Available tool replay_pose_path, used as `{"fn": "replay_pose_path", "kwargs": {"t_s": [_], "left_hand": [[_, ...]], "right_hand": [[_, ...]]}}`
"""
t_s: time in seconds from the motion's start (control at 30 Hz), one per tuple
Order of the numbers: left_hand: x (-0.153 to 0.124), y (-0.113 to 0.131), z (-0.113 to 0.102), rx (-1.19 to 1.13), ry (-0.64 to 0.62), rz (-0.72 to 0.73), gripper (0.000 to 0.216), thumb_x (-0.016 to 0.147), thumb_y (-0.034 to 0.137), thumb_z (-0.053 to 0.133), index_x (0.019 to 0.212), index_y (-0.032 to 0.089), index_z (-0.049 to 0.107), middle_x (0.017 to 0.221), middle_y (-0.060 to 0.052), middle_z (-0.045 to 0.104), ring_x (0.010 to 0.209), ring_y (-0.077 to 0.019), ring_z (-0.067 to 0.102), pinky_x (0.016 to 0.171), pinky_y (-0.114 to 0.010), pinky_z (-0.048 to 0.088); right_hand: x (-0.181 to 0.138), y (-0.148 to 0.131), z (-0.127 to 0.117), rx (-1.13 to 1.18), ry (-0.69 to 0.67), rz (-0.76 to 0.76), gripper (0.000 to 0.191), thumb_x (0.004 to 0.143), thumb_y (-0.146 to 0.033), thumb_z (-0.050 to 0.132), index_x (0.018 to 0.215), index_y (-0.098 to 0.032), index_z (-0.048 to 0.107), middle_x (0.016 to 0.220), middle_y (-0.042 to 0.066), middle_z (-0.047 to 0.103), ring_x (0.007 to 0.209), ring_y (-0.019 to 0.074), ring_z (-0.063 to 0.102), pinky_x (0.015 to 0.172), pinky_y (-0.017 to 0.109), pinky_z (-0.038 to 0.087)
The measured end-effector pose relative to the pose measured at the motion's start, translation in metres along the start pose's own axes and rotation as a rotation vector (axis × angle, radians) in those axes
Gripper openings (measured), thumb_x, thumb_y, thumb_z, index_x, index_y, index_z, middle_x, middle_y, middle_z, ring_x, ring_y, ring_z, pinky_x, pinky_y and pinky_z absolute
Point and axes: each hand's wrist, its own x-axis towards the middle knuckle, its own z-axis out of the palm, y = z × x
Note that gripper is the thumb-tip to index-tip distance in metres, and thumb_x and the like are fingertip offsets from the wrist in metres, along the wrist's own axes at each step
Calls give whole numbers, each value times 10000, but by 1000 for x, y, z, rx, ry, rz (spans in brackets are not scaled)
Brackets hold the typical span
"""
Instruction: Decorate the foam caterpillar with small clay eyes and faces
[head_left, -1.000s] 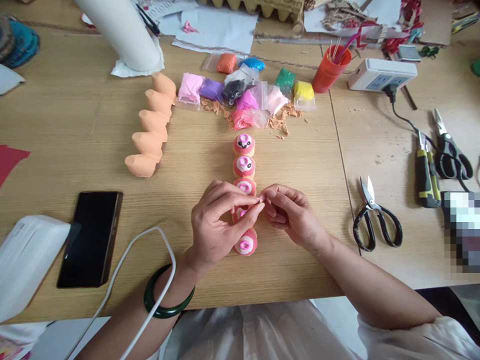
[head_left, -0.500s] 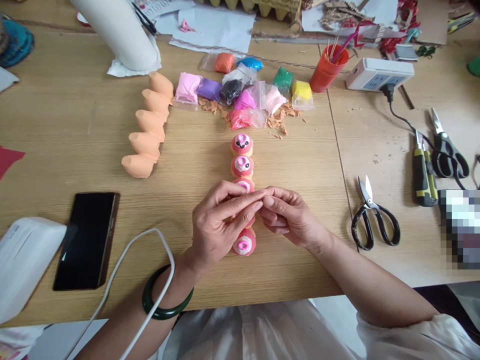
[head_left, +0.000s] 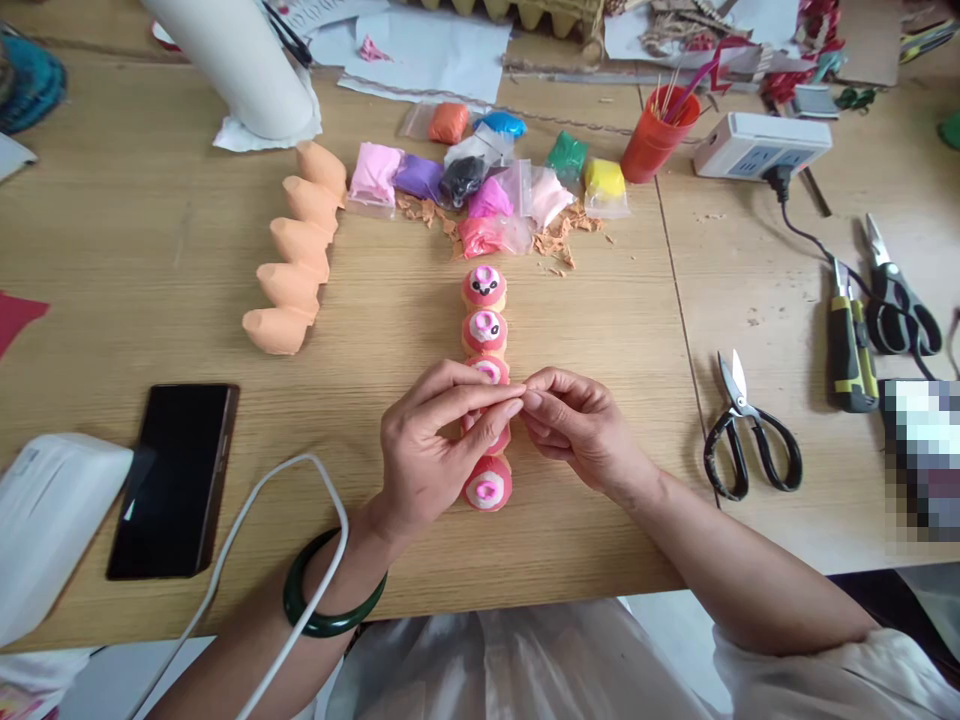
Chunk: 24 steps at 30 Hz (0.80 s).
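Note:
My left hand (head_left: 427, 450) and my right hand (head_left: 577, 425) meet fingertip to fingertip above a row of orange egg-carton cups topped with pink and white clay faces (head_left: 485, 330). Both hands pinch together at one spot; what sits between the fingertips is too small to make out. The hands cover the middle cups of the row; the nearest cup (head_left: 487, 485) shows below my left fingers. A green bangle (head_left: 326, 605) is on my left wrist.
Bags of coloured clay (head_left: 480, 180) lie beyond the row, with a plain orange carton strip (head_left: 296, 250) to the left. A phone (head_left: 174, 478) and white cable (head_left: 292, 560) lie at the near left. Black scissors (head_left: 754, 440), a cutter (head_left: 851, 345) and a power strip (head_left: 761, 145) are on the right.
The pinching fingertips shifted slightly against each other, staying above the row. The view barely moved.

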Motion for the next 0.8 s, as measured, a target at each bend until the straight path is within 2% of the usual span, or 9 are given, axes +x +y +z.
{"fn": "replay_pose_path", "kwargs": {"t_s": [0.17,0.37,0.53,0.8], "left_hand": [[0,1,-1,17,37,12,64,904,165,822,909,206,774,856,21,719,755,-81,675,669,-198,550],[-1,1,-1,60,34,56,139,904,162,823,1017,240,804,897,26,726,788,-83,694,702,-194,569],[-1,0,-2,53,6,45,190,915,165,811,1081,257,810,925,18,734,821,-91,709,747,-202,602],[-1,-2,-1,16,4,-6,246,921,187,809,1146,286,800,994,8,741,890,-116,736,816,-234,643]], "right_hand": [[-2,-1,-1,3,-15,67,317,888,-424,821,802,-151,685,625,-67,486,488,21,286,424,174,164],[-1,-2,-3,83,-84,133,295,897,-420,804,846,-151,694,613,-82,470,466,18,238,399,167,142],[1,-4,-3,84,-78,108,321,842,-422,864,832,-161,678,583,-103,431,452,14,209,390,165,124],[2,-3,0,41,43,3,340,800,-421,900,799,-165,677,535,-103,440,435,12,234,396,175,133]]}}
